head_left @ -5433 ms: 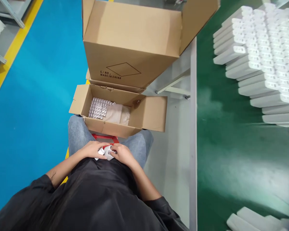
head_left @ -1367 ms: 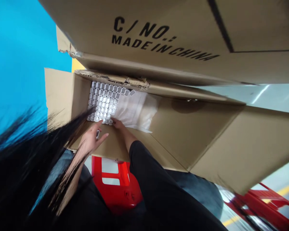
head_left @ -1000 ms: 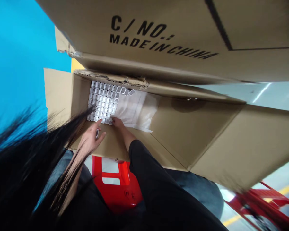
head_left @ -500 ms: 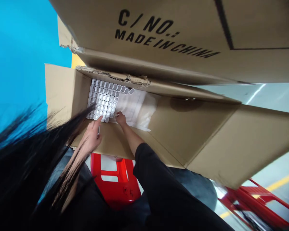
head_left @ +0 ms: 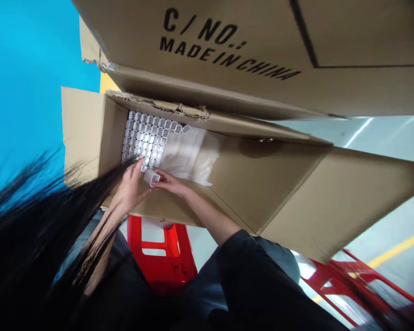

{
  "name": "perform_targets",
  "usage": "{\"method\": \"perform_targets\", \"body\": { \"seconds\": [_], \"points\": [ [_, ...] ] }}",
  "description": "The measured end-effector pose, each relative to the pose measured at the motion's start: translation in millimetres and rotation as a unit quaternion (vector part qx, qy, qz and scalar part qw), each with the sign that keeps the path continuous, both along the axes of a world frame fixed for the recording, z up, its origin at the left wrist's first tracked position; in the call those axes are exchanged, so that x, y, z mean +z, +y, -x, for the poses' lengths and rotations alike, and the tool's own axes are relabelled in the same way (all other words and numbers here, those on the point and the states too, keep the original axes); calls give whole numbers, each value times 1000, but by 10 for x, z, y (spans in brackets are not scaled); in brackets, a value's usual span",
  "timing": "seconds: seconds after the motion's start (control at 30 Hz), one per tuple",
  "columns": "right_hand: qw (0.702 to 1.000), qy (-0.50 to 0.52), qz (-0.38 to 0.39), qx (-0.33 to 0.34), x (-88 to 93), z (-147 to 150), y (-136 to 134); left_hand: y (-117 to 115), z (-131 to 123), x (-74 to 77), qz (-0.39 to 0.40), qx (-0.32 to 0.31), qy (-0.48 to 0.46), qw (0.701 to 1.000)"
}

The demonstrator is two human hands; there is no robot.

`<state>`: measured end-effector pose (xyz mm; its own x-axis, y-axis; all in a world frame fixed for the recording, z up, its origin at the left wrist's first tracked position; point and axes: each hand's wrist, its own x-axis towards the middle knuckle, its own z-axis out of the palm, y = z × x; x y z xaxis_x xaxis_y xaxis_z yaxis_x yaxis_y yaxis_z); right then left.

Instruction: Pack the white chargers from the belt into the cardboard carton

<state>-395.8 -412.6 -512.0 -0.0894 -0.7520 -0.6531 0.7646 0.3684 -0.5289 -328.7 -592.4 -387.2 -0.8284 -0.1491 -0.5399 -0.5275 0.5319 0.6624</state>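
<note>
Your right hand (head_left: 168,182) now pinches one small white plastic adapter-like piece (head_left: 151,177) at the near edge of the open brown cardboard box (head_left: 86,133), left of the frame's centre. Half a second ago those fingers were pressed down among the packed rows; now the piece is up and clear of them, held between thumb and fingertips just below the block. The forearm has drawn back as well, and more bare wrist shows beyond the black sleeve (head_left: 248,276) than before.

Your left hand (head_left: 131,184) sits just beside it, fingers loosely spread and pointing up at the tray, the fingertips touching or nearly touching the lowest row. Whether it grips anything you cannot tell from this view; the pale sliver seen under its fingers a moment ago is no longer visible.

The grid of small white moulded pieces (head_left: 145,139) fills the upper left of the box interior, with a crumpled white paper liner (head_left: 189,154) to its right. The near corner of the grid looks thinned out where you lifted the piece, though blur makes the count uncertain.

Read it as one unit freed from the pack and in hand.

Above, the large printed brown carton (head_left: 248,50) overhangs the top of the frame, the red plastic stool (head_left: 158,257) sits low centre, and your dark hair (head_left: 37,220) sweeps across the lower left.
</note>
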Motion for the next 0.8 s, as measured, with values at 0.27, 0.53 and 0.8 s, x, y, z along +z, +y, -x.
{"method": "perform_targets", "body": {
  "seconds": [0.27, 0.53, 0.8],
  "points": [
    [873, 267, -324, 248, -1232, 222, 461, 12, -35, -42, -1, 22, -45, 999],
    [864, 265, -315, 291, -1572, -87, 227, 25, -24, -36, 15, 10, -55, 998],
    [839, 283, -326, 330, -1598, 12, 240, 43, -45, -50, 24, 0, -55, 998]
  ]
}}
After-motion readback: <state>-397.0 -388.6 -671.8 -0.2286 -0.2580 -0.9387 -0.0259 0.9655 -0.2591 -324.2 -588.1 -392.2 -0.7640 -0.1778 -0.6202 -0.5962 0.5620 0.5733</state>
